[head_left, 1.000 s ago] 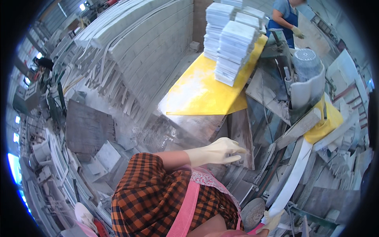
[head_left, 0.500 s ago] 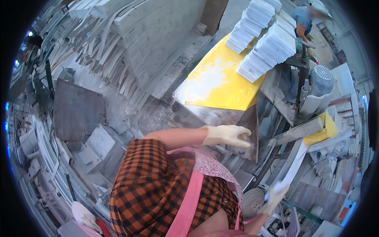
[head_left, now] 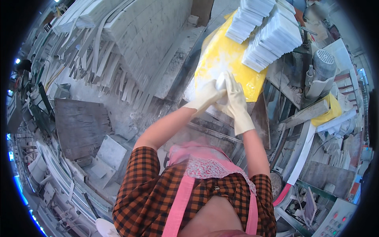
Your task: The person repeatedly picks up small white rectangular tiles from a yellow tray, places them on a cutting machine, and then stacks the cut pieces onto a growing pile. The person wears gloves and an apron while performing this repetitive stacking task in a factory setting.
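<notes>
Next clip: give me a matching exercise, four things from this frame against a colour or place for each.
Things:
1. sheet
2. stacked white tiles
3. apron strap
4. grey motor

Descriptions:
A. pink
B. right of the tile stacks
C. yellow, dusted white
D. piled on the sheet's far end

Pairs: 1-C, 2-D, 3-A, 4-B

Beyond the fingers (head_left: 231, 85), the yellow desk (head_left: 221, 59) lies bare; farther on, stacked white tiles (head_left: 272, 37) block passage. A grey motor (head_left: 321, 71) stands right of them.
</notes>
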Available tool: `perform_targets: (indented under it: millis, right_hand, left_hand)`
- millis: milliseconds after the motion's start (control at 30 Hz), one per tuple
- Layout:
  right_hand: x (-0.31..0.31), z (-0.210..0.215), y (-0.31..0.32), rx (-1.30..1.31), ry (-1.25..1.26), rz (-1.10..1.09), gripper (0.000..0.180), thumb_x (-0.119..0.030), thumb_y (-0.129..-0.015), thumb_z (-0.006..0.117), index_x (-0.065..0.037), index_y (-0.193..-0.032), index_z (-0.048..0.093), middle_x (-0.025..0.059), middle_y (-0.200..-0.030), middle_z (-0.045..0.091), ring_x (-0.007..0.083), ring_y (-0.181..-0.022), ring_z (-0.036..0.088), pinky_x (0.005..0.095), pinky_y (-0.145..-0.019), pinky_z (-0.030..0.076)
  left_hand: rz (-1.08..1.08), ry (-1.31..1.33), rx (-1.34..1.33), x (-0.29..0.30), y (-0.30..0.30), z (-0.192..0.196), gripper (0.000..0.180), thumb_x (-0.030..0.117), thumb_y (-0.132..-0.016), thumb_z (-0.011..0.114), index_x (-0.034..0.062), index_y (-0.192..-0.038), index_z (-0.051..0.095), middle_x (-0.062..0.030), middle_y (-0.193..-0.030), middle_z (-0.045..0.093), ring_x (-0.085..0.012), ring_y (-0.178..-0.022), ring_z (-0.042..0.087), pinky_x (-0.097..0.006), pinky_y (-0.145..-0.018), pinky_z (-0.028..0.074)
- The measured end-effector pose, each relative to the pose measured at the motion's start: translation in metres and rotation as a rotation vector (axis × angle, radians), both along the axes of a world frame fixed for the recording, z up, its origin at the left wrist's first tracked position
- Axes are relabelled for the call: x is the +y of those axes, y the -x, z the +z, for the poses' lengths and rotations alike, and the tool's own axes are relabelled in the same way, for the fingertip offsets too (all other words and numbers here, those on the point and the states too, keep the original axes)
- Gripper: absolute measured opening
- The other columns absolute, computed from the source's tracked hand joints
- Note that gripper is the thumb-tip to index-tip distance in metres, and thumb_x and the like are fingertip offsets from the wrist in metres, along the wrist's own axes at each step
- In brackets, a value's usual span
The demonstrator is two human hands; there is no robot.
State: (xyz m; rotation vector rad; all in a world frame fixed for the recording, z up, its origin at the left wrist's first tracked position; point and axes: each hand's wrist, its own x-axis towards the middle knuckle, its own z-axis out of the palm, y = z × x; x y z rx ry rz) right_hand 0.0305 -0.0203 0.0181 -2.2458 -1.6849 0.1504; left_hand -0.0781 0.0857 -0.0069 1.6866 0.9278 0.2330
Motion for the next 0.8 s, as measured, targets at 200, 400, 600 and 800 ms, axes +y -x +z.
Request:
perform_targets:
  millis: [200, 400, 600, 800]
  right_hand:
    - [-0.091, -0.035, -0.054, 0.255, -0.224, -0.113, 0.079, -0.037, -0.08, 0.081, -0.007, -0.148, 0.051, 0.0187, -0.155, 0.048, 0.0358, -0.145, 0.041, 0.0449, -0.119, 0.035]
    - [-0.337, -0.051, -0.114, 0.264, -0.315, -0.67, 0.046, -0.016, -0.089, 0.072, -0.003, -0.133, 0.065, 0.0166, -0.133, 0.065, 0.0335, -0.125, 0.059, 0.0428, -0.11, 0.044]
    - [-0.593, -0.044, -0.049, 0.063, -0.32, -1.296, 0.05, -0.018, -0.091, 0.069, -0.003, -0.138, 0.062, 0.0181, -0.137, 0.062, 0.0355, -0.128, 0.057, 0.0409, -0.111, 0.043]
    - [-0.646, -0.057, -0.035, -0.131, 0.33, -1.206, 0.095, -0.027, -0.077, 0.082, -0.008, -0.158, 0.036, 0.0174, -0.161, 0.04, 0.0341, -0.149, 0.035, 0.0501, -0.122, 0.028]
  left_hand:
    - [-0.03, -0.125, 0.12, 0.026, -0.011, 0.026, 0.059, 0.041, -0.088, 0.066, -0.0061, -0.122, 0.061, -0.0246, -0.107, 0.072, -0.0275, -0.083, 0.076, -0.037, -0.079, 0.059]
    - [-0.094, -0.597, 0.365, 0.01, -0.056, -0.021, 0.056, 0.047, -0.098, 0.053, -0.0019, -0.123, 0.064, -0.0264, -0.113, 0.07, -0.0338, -0.104, 0.07, -0.049, -0.078, 0.056]
    - [-0.201, -0.188, 0.004, 0.046, -0.052, -0.047, 0.05, 0.039, -0.098, 0.064, -0.0006, -0.129, 0.063, -0.0077, -0.102, 0.072, -0.0201, -0.09, 0.071, -0.035, -0.08, 0.058]
    - [-0.053, -0.186, 0.169, 0.045, -0.056, -0.038, 0.054, 0.033, -0.094, 0.066, 0.0025, -0.137, 0.055, -0.0153, -0.117, 0.067, -0.0284, -0.097, 0.071, -0.041, -0.069, 0.062]
